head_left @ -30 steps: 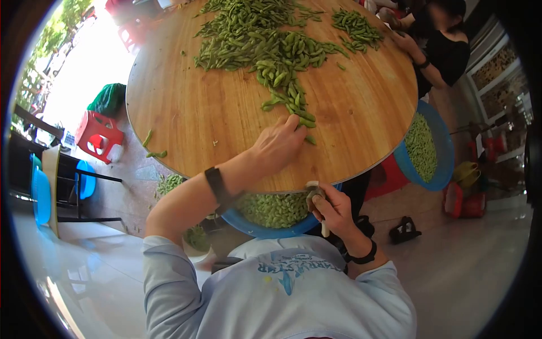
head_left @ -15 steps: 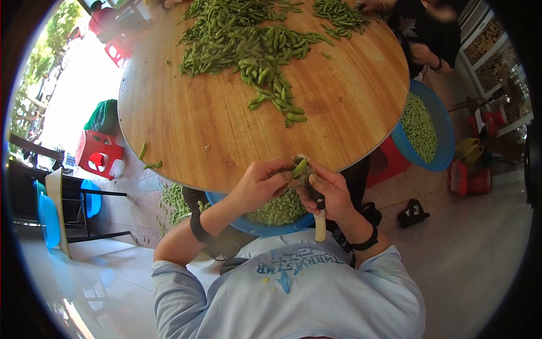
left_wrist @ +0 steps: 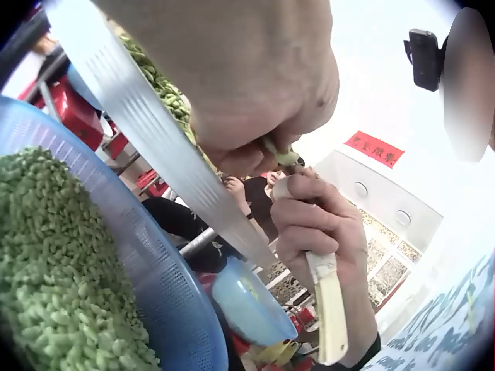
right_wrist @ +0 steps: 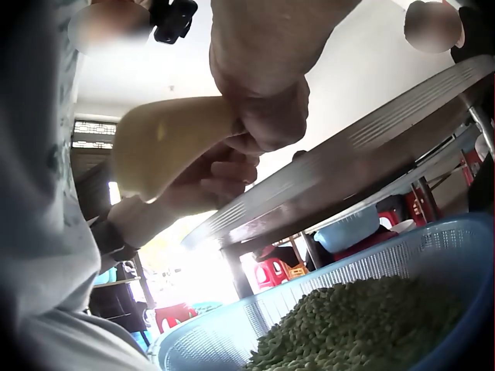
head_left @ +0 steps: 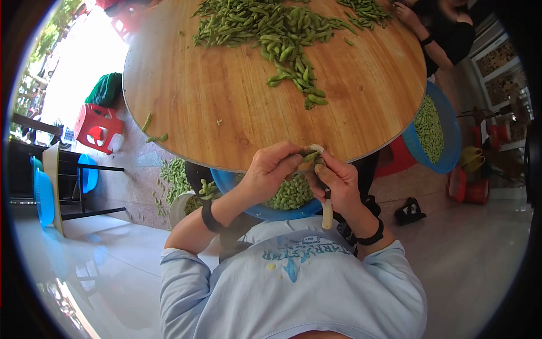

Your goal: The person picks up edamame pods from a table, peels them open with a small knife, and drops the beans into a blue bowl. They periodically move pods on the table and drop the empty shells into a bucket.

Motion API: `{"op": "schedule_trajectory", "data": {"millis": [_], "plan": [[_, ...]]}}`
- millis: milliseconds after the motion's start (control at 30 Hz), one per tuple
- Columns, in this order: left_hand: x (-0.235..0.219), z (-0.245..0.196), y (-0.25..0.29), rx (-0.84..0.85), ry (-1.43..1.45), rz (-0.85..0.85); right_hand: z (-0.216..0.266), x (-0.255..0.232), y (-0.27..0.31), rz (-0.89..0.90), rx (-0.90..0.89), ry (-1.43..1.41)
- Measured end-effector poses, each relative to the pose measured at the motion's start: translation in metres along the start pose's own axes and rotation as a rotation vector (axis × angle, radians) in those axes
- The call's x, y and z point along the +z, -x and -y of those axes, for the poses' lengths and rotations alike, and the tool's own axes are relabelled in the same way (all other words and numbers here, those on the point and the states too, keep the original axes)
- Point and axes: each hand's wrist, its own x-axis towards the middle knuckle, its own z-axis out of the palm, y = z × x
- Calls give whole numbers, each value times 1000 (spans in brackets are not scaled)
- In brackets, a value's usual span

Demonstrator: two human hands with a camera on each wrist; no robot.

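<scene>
My left hand (head_left: 294, 161) pinches a green bean pod (head_left: 310, 155) at the near edge of the round wooden table (head_left: 226, 113). Against it, my right hand (head_left: 326, 173) grips a small knife by its cream handle (head_left: 327, 213). Both hands meet above a blue basket (head_left: 226, 181) of shelled green beans (head_left: 291, 195) under the table edge. From below, the left hand (left_wrist: 255, 147) holds the pod (left_wrist: 280, 156) by the right hand (left_wrist: 313, 224) and the handle (left_wrist: 331, 313). The right wrist view shows the right hand (right_wrist: 259, 93), the handle (right_wrist: 166, 143) and the basket (right_wrist: 371, 263).
A big pile of pods (head_left: 276, 34) lies at the table's far side. Another person's hand (head_left: 406, 11) works at the far right. A second blue basket of beans (head_left: 446, 130) sits right of the table. Red stools (head_left: 99, 127) and spilled pods (head_left: 172, 172) are on the floor to the left.
My left hand left the pod pile on the table and brought one pod back to the knife. Both hands now stay together at the table edge over the basket.
</scene>
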Motion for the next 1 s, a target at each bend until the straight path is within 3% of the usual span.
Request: {"op": "schedule_trajectory", "data": {"millis": [33,67,133,167,233,267,333,367,433,467,533,667,733,767,833,967,1000], "plan": [[1,-2,0,-110,131,20,0,0,-1,7,-44,64],[-1,-1,0,-108,133,15,1,-1,-2,12,-42,67],[-4,3,-1,-415,730,99,4,-7,-3,107,42,-132],[-5,6,0,-413,732,96,5,-10,-1,110,45,-129],[-5,10,4,-546,1136,315,7,-14,3,216,176,-333],[-4,9,5,-546,1135,310,8,-13,3,219,178,-335],[-2,7,4,-543,989,145,14,-9,3,74,272,-378],[-2,4,4,-541,989,145,13,-9,3,75,272,-377],[-3,-4,6,-289,365,153,10,-11,5,35,285,-409],[-3,-7,7,-293,367,150,8,-12,7,34,290,-411],[-6,-14,4,309,-432,98,6,-14,7,40,346,-442],[-16,-26,2,361,-532,209,6,-14,9,95,379,-475],[-9,-30,4,576,-802,39,8,-13,8,59,388,-417],[-8,-30,6,574,-802,38,8,-11,8,59,390,-418],[-6,-31,11,647,-1120,110,8,-7,8,23,416,-484],[-2,-15,15,711,-1109,-7,4,-1,11,-37,420,-471],[0,-11,13,683,-954,-31,2,-2,10,-8,373,-456]]}}
